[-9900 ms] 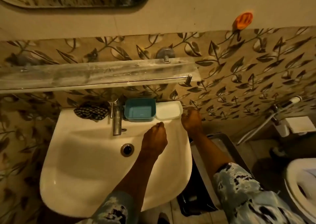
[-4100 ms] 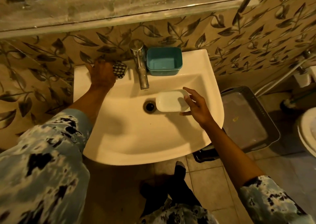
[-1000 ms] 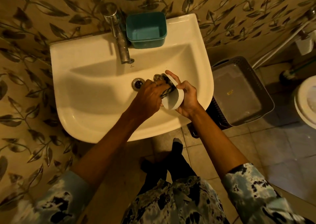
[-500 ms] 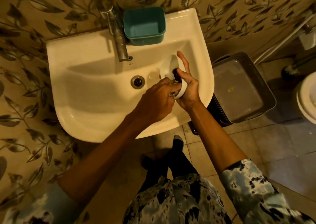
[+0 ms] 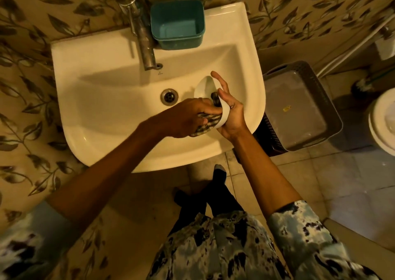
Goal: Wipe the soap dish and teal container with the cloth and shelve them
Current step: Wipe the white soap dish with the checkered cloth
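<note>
Soap dish (image 5: 205, 86), one, white: held on edge over the right half of the basin, its hollow turned toward the left hand. It is grasped from behind by the right hand (image 5: 232, 114), with the palm laid against its back and one finger stretched past its upper rim.

Cloth (image 5: 206, 126), one, checked and bunched: clutched in the left hand (image 5: 188, 119) and pressed against the lower end of the dish.

Teal container (image 5: 177, 24), one, upright with its open top up: set on the back ledge of the sink, just beside the tap on its right, well apart from both hands.

Sink (image 5: 102, 113), one, white: its rim is overhung on the right by the right wrist. A broad stretch of basin is seen between the drain and the left rim.

Tap (image 5: 142, 38), one, metal, spout pointed into the basin.

Drain (image 5: 169, 96), one, just left of the dish.

Grey basket (image 5: 303, 106), one: set on the floor close against the sink's right edge.

Toilet (image 5: 382, 119), one, cut off by the right border, with tiled floor seen between it and the person's legs
</note>
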The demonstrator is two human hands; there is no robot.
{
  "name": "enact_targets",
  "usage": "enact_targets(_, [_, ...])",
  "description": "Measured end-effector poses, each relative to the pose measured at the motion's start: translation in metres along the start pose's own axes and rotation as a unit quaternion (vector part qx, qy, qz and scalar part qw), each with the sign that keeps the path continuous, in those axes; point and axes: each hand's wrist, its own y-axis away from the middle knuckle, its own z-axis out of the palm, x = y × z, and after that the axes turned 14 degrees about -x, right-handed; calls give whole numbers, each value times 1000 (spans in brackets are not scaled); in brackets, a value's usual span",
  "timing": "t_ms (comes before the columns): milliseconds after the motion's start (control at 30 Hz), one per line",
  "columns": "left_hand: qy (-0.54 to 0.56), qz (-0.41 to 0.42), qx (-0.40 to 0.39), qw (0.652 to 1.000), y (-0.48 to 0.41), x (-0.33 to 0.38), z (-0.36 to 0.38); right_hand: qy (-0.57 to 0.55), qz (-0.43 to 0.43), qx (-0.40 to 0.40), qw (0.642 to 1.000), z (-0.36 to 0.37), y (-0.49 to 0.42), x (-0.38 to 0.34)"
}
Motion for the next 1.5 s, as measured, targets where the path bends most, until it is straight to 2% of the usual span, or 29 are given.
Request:
enact_targets(133, [-24, 11, -62, 998, 4, -1, -3, -24, 13, -18, 999, -4, 3, 4])
enact_targets(200, [-193, -33, -73, 978, 3, -4, 2, -30, 15, -22, 999, -6, 3, 4])
enact_targets(233, [-288, -61, -52, 954, 2, -5, 6, -43, 16, -16, 999, -7, 2, 5])
enact_targets(300, [-379, -102, 23, 919, -2, -4, 8, -71, 22, 2, 997, -9, 1, 6])
enact_targets(400, [-368, -214, 133, 895, -10, -1, 2, -44, 49, 3, 998, -7, -1, 3])
enact_targets(467, [-303, -288, 167, 893, -16, 2, 2, -15, 66, 7, 998, -4, -6, 1])
enact_targets(533, [-187, -297, 175, 920, -23, 7, 8, 7, 76, 10, 997, -5, -12, -3])
enact_targets(567, [-102, -264, 153, 947, -25, 10, 7, 9, 81, 11, 997, -7, -14, -6])
enact_targets(633, [60, -164, 43, 984, -24, 18, 2, -4, 76, 6, 997, -13, -13, -12])
enact_targets(667, [102, -137, 4, 985, -21, 21, -2, -11, 68, -6, 998, -15, -12, -15])
enact_targets(733, [181, -131, 8, 975, -14, 20, -14, -17, 53, -30, 998, -14, -16, -21])
enact_targets(800, [291, -106, 54, 949, -9, 19, -22, 4, 49, -43, 998, -10, -23, -27])
enact_targets(833, [368, -90, 88, 921, -9, 17, -25, 18, 51, -47, 997, -7, -26, -30])
enact_targets(933, [596, -98, 190, 774, -14, 17, -37, 17, 32, -39, 999, 1, -25, -24])
enact_targets(967, [617, -115, 211, 750, -18, 16, -39, 18, 24, -29, 999, 1, -23, -19])
enact_targets(1000, [609, -137, 225, 748, -22, 16, -39, 18, 21, -23, 999, 1, -22, -16])
enact_targets(1033, [573, -164, 243, 765, -26, 16, -35, 17, 23, -21, 999, 0, -22, -14])
enact_targets(1100, [428, -205, 281, 834, -34, 19, -23, 12, 24, -14, 1000, -3, -24, -18])
enact_targets(1167, [268, -161, 286, 906, -37, 26, -8, -2, 21, 4, 1000, -8, -28, -27])
enact_targets(1233, [170, -105, 226, 954, -36, 27, -4, -8, 16, 12, 1000, -15, -29, -35])
enact_targets(1300, [98, -94, 137, 981, -33, 22, -9, 12, 23, 1, 1000, -18, -27, -40])
enact_targets(1367, [-23, -110, 64, 992, -34, 14, -14, 13, 23, -7, 1000, -19, -25, -40])
enact_targets(1400, [-100, -127, 53, 985, -34, 9, -16, 8, 21, -5, 1000, -20, -23, -38])
enact_targets(1500, [-283, -151, 120, 940, -34, -2, -19, -4, 32, 6, 999, -21, -22, -34])
